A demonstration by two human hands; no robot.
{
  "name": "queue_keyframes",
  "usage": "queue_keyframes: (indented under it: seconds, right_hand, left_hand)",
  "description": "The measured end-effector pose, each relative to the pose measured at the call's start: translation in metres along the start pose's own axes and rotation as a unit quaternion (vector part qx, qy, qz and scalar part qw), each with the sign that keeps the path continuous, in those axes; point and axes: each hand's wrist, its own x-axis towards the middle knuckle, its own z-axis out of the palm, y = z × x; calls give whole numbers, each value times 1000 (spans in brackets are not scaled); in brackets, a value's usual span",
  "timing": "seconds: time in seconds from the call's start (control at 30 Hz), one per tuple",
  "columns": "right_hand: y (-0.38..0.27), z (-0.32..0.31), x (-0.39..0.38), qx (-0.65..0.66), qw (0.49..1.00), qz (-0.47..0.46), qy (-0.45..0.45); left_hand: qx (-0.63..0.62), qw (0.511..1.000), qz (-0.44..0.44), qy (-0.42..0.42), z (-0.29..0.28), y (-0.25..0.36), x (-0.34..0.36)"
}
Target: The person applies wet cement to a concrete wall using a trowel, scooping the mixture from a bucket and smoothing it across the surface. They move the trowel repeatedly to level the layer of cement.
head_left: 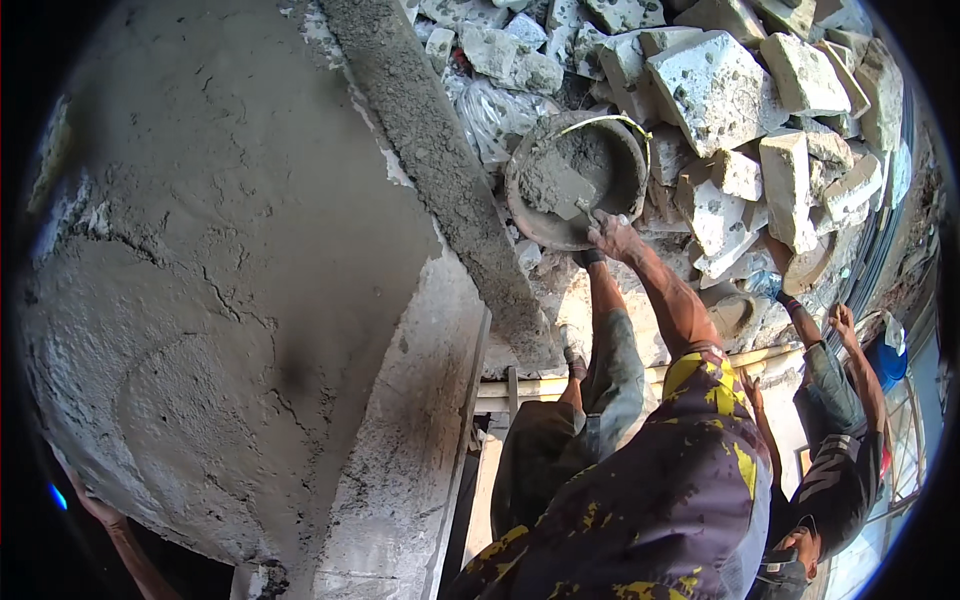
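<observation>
The left grip (98, 508) is at the edge of the grey plastered surface (250, 230); whether it is closed, I cannot tell. The right grip (606, 232) clasps a trowel (574, 203) inside the mortar bucket (625, 165); broken blocks (715, 90) lie beyond.

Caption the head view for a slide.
Right hand at a bucket of grey mortar, between a mortar-coated surface and rubble.

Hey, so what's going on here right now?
The person's right hand grips what looks like a trowel in a bucket of grey mortar. The left hand is at the edge of a large mortar-coated surface. Another person is at the right; broken blocks lie piled beside the bucket.
</observation>
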Motion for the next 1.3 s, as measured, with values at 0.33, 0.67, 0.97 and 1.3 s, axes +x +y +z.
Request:
queue_keyframes:
  seconds: [0.33, 0.67, 0.97, 1.3]
  right_hand:
    - [-138, -79, -49, 28, 999, 16, -27]
    - [-387, -296, -44, 253, 886, -76, 381]
    - [-632, -227, 104, 239, 803, -123, 531]
    - [-463, -36, -94, 154, 953, -167, 202]
  left_hand:
    - [-7, 995, 66, -74, 92, 94, -43]
    - [-23, 993, 106, -53, 84, 90, -34]
    - [19, 993, 115, -12, 81, 83, -34]
    - [26, 992, 121, -32, 85, 90, -32]
